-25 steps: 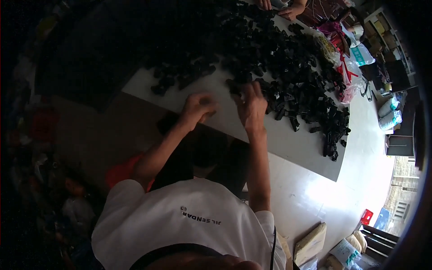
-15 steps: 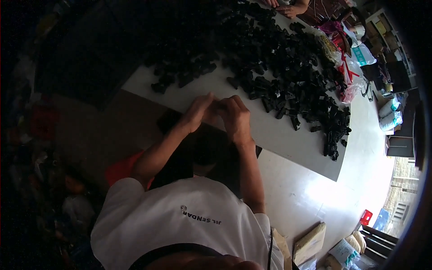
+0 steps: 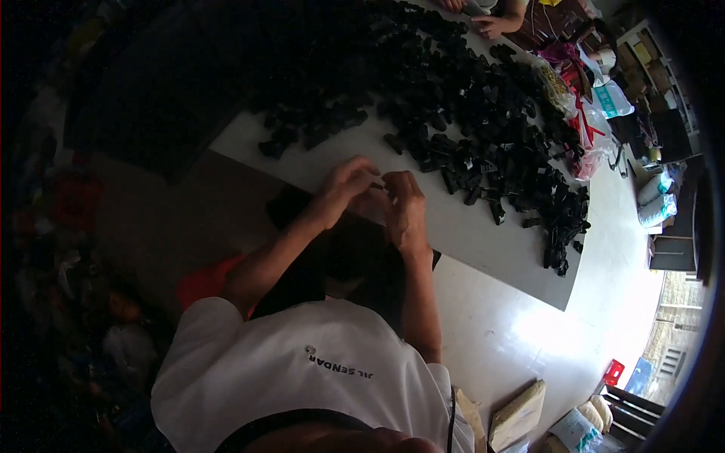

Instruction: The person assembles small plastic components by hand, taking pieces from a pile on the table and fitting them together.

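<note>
My left hand (image 3: 343, 190) and my right hand (image 3: 406, 211) meet just above the near edge of the white table (image 3: 483, 241). Between their fingertips is a small dark part (image 3: 377, 186); its kind is too small and dim to make out. Both hands are closed, fingers bent in a pinch around it. Beyond them, a wide heap of black plastic parts (image 3: 483, 143) covers much of the tabletop. A smaller cluster of similar black parts (image 3: 325, 132) lies past my left hand.
Across the table another person's hand (image 3: 492, 27) rests near the heap. Plastic bags (image 3: 596, 140) lie along the right edge. A red stool (image 3: 208, 281) stands low at left. Cardboard (image 3: 517, 415) and sacks (image 3: 578, 430) sit on the floor at lower right.
My hands have drawn slightly apart and my right hand has lowered a little, bringing the small dark part into view between the fingertips. The other person's hand has shifted slightly.
</note>
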`<state>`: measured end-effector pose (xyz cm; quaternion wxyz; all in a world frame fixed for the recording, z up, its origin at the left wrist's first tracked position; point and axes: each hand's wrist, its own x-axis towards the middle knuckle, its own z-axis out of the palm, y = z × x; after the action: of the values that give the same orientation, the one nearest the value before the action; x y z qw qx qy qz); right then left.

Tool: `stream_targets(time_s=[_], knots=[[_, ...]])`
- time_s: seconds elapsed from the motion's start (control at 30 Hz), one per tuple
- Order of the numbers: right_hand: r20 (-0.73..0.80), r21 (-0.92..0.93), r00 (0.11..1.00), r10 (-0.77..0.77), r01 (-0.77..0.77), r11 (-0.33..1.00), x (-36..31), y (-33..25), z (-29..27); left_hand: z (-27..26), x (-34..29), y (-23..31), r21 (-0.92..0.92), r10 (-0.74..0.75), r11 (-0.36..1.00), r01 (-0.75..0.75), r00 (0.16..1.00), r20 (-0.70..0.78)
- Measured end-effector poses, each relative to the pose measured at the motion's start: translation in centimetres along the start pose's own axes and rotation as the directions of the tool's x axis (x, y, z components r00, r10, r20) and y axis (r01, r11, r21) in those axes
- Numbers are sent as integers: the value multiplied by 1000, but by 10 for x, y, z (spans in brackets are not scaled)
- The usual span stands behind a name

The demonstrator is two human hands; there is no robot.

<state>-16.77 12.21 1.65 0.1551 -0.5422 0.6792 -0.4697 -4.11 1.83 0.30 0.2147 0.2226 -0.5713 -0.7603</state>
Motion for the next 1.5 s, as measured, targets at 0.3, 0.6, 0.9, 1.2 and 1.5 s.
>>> stream_targets(time_s=[0.3,0.6,0.9,1.2,1.5], knots=[[328,279,874,358,-452,847,-25,7,-2,2,-39,-7,1,14,1000,-14,1000,-28],[-6,-216,1000,-22,20,976,0,18,3,-56,8,11,975,613,212,-68,786,-79],[-130,-607,991,15,-91,790,57,36,17,-56,19,0,987,631,140,-84,775,-24],[101,597,969,224,-239,765,22,0,9,-36,22,-3,394,186,917,-67,944,-273],[-151,595,975,164,-43,803,2,6,5,-10,6,15,-155,11,988,0,997,72]])
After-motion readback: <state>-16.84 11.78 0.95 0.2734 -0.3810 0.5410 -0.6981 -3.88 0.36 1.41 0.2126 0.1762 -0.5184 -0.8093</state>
